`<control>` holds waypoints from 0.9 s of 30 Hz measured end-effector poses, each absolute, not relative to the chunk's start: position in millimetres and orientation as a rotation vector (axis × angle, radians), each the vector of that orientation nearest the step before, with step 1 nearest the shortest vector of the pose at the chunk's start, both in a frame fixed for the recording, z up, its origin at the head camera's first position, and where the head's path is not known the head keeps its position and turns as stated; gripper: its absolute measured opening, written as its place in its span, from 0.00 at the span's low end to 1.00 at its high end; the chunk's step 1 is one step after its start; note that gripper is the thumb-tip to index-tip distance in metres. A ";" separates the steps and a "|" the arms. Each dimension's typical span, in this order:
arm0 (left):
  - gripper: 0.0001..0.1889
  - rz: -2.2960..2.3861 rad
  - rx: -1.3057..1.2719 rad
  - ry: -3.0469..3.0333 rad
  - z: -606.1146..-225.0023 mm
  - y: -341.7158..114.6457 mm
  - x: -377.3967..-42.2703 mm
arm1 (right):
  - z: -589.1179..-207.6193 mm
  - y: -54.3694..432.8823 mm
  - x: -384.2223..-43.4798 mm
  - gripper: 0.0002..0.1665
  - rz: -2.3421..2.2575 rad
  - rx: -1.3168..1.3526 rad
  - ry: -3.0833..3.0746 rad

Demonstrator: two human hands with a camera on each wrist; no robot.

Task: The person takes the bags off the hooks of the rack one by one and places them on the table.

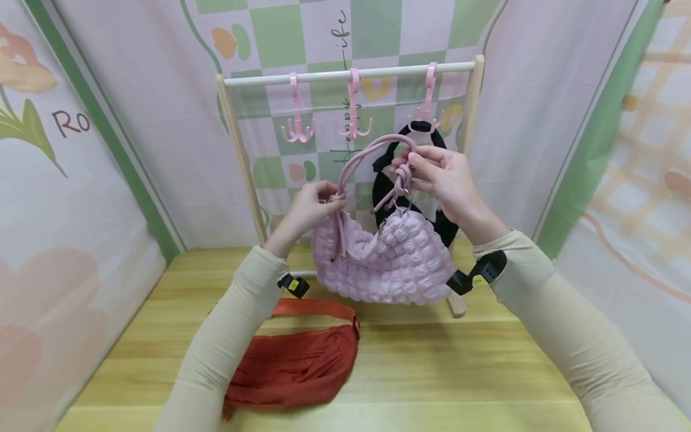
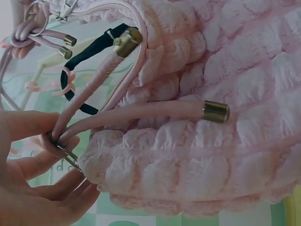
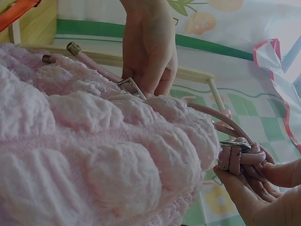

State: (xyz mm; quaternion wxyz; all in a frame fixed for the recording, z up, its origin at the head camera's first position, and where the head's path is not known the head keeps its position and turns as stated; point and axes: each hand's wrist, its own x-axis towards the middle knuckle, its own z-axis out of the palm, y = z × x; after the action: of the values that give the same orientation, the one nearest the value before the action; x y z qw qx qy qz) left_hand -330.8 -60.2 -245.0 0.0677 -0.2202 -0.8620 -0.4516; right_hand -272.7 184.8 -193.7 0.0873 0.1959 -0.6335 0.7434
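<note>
A puffy pink handbag [image 1: 388, 264] hangs in front of the rack, held up by both hands. My left hand [image 1: 309, 211] pinches the knotted base of its cord handle [image 1: 358, 157] at the left end. In the left wrist view, two cord ends with brass tips [image 2: 216, 112] stick out from that knot beside a metal ring. My right hand [image 1: 445, 177] grips the knot at the handle's other end, thumb and fingers around it, just above a metal ring [image 3: 237, 145]. Behind the pink bag, a black bag [image 1: 382, 189] hangs from the right pink hook [image 1: 429, 96], partly hidden.
The wooden rack [image 1: 237, 138] has a white bar [image 1: 324, 77] carrying two more pink hooks, left [image 1: 297, 117] and middle [image 1: 353, 108]. On the wooden table [image 1: 432, 372] lies a rust-red bag [image 1: 302, 366] with an orange strap, below the left forearm. Printed cloth walls surround the table.
</note>
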 end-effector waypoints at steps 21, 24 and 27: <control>0.14 -1.410 -0.629 -2.611 -239.2 -63.3 -318.2 | -200.4 195.2 -273.4 0.16 2.216 0.451 -1.924; 0.14 -1.431 -0.628 -2.616 -239.7 -63.9 -318.0 | -202.7 196.8 -274.1 0.17 2.218 0.447 -1.920; 0.14 -1.458 -0.649 -2.606 -240.5 -64.5 -318.2 | -205.7 198.4 -275.9 0.14 2.232 0.449 -1.894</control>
State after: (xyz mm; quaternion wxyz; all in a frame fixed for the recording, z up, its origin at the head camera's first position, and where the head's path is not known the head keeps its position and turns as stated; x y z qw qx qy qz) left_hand -318.2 -64.5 -240.5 0.0427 -0.2120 -0.8521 -0.4767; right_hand -275.9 198.4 -205.7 0.0898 0.1510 -0.6369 0.7507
